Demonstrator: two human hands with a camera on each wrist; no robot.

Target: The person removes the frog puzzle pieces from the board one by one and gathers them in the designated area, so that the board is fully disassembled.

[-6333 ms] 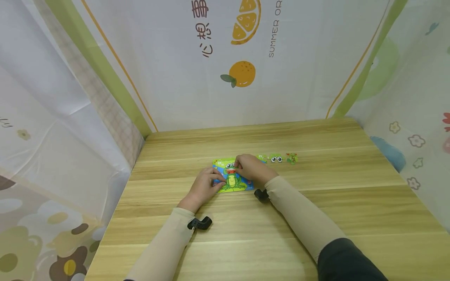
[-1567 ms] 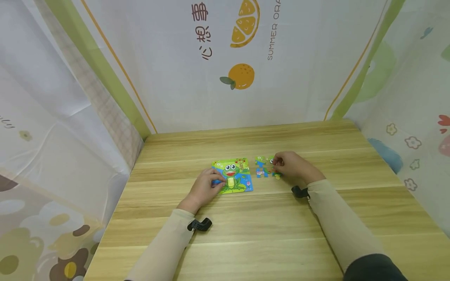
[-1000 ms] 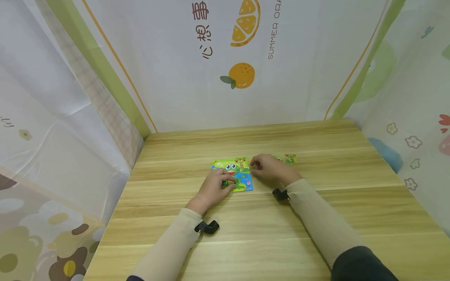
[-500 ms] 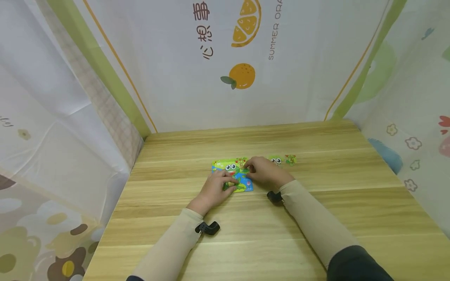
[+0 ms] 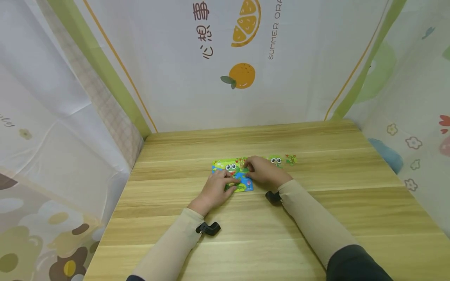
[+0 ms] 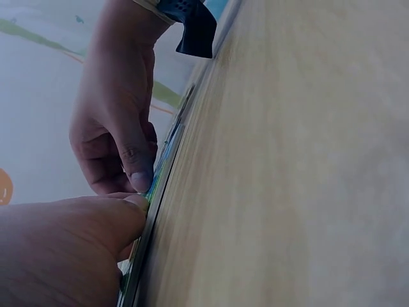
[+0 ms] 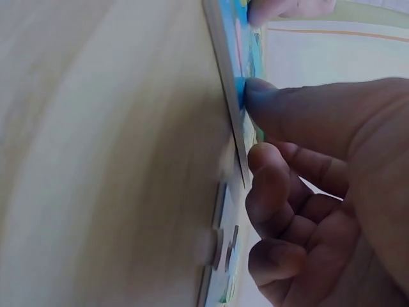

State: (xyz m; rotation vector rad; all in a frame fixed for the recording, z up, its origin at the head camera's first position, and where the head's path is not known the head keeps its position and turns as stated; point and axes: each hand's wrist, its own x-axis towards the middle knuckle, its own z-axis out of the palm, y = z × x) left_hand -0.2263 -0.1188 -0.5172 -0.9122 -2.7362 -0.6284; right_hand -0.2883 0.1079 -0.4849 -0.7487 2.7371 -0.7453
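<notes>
Lying under relaxed left fingers (image 5: 232, 180), frog puzzle (image 5: 232, 168), right fingers (image 5: 250, 160) at its edge (grip unclear)

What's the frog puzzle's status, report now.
Left hand on frog puzzle. Right hand touching its right side. Loose puzzle pieces farther right, partly behind that hand.

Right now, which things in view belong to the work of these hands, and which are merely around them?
Belonging, I judge:
frog puzzle, touched by the left hand and right hand
frog-eyes puzzle piece
tree puzzle piece

Merely around:
wooden table, only a support
orange-print cloth behind it
left-wrist camera
right-wrist camera
</notes>
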